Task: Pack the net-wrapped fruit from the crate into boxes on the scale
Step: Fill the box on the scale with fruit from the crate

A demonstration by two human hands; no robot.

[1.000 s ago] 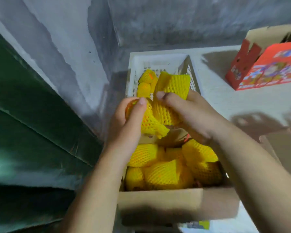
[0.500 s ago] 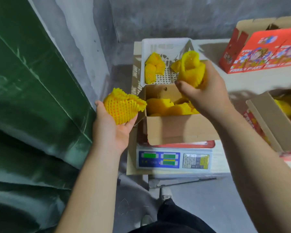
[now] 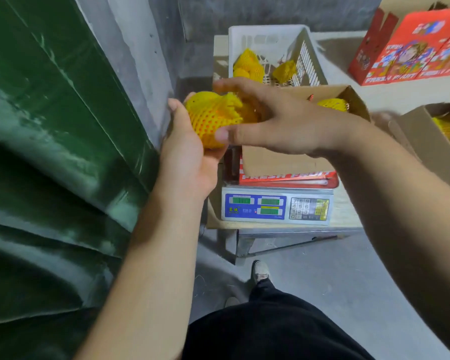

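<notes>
My left hand (image 3: pixel 190 154) cups the netted fruit (image 3: pixel 213 118); my right hand (image 3: pixel 276 123), fingers spread, touches it; I'd grip firmly, then lower it into the box (image 3: pixel 283 159) on the scale (image 3: pixel 276 206)

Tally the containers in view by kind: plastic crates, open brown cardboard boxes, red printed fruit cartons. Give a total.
White plastic crate: 1
Open brown cardboard boxes: 2, the box on the scale and the box at the right edge
Red printed carton: 1 standing at upper right
Total: 4
</notes>
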